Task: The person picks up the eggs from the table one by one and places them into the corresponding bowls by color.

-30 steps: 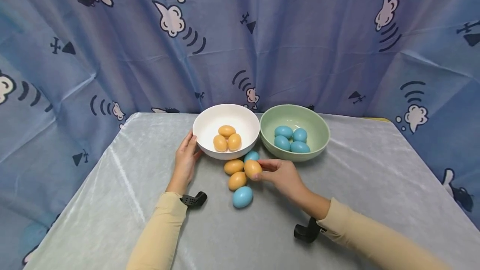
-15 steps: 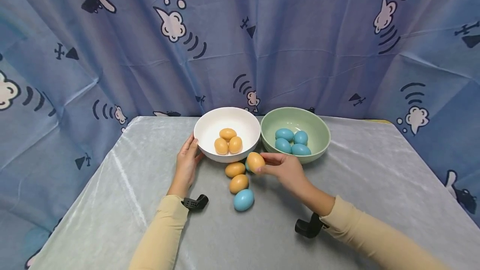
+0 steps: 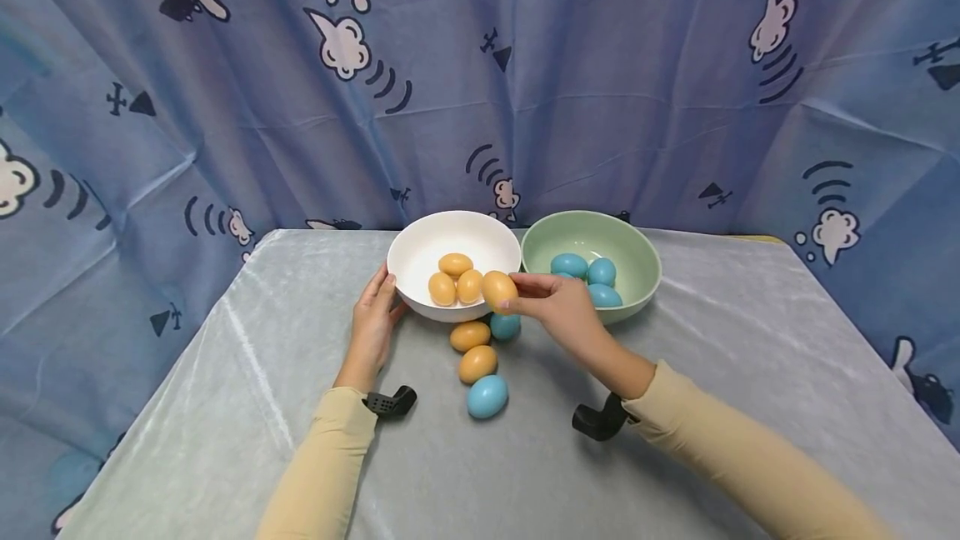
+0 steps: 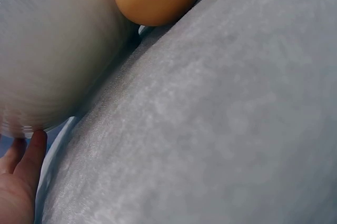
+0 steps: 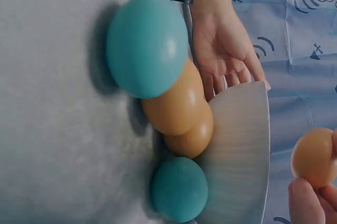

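Observation:
My right hand (image 3: 566, 311) pinches an orange egg (image 3: 498, 292) between thumb and fingers, at the right front rim of the white bowl (image 3: 420, 244). The right wrist view shows this held egg (image 5: 311, 155) beside the bowl's rim. Several orange eggs (image 3: 442, 289) lie inside the bowl. My left hand (image 3: 372, 327) touches the bowl's left side, its fingers extended against the wall. In front of the bowl, two orange eggs (image 3: 477, 365) and two blue eggs (image 3: 487, 397) rest on the cloth; the farther blue egg (image 3: 505, 326) is partly covered by the held one.
A green bowl (image 3: 637, 261) with several blue eggs (image 3: 569, 265) stands right beside the white bowl. Grey cloth (image 3: 300, 440) covers the table. A blue patterned curtain (image 3: 450, 107) hangs behind the far edge.
My right hand has lifted the orange egg from above the loose eggs and carried it forward to the white bowl's rim. The left hand stays at the bowl's side.

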{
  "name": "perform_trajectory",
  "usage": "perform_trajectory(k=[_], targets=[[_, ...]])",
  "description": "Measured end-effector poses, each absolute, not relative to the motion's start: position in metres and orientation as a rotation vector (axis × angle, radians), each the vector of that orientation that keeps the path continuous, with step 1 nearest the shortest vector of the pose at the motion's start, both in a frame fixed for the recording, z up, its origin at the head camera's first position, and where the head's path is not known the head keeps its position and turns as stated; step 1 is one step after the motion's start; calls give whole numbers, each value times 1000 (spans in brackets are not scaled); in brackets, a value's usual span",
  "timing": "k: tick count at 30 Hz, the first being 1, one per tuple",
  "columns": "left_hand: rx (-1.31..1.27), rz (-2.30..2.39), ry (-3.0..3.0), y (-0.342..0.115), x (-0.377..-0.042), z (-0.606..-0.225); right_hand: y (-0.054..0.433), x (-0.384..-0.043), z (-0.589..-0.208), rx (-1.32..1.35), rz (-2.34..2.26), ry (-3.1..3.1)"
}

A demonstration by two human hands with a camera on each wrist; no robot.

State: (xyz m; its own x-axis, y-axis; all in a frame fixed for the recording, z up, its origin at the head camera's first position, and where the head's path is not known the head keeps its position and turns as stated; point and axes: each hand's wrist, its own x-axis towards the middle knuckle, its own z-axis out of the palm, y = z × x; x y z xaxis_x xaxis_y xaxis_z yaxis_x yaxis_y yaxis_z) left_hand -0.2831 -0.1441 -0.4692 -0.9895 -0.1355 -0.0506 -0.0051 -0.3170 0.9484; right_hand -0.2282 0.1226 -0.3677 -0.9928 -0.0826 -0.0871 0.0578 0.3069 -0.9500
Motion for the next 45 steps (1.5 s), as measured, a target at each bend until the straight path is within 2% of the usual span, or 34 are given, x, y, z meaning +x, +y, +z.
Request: perform_trajectory(k=[22,45], targets=[[175,-2475,-1797,-147,-285,-467,76,-286,-364,-259,-1482,2490],[139,-2470,-1784,-145,-281,-471,73,-309,-372,-280,-1339,2535]])
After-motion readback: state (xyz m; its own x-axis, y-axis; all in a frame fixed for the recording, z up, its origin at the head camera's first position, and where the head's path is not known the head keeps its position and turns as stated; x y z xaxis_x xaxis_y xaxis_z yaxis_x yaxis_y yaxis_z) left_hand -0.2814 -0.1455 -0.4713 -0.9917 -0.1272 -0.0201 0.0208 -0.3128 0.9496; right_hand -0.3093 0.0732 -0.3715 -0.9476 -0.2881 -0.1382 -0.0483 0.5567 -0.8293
